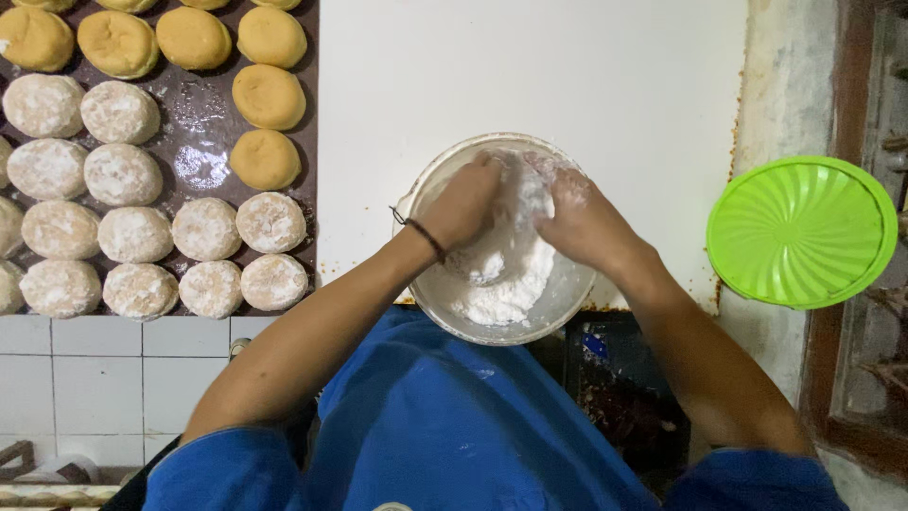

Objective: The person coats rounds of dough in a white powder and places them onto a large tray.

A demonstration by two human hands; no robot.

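Note:
Both of my hands are inside a metal bowl (427, 185) of white powder (506, 289) at the near edge of a white board. My left hand (463, 203), with a dark band on its wrist, and my right hand (579, 222) are closed around something buried in the powder between them. Powder hides the thing, so I cannot tell what it is. White dust coats my fingers.
A dark tray (194, 128) on the left carries several round buns: plain golden buns (270, 95) at the back, powder-coated buns (137, 235) nearer me. A green ribbed lid (802, 232) lies to the right. The white board (530, 66) stretches behind the bowl. White tiles (85, 378) show lower left.

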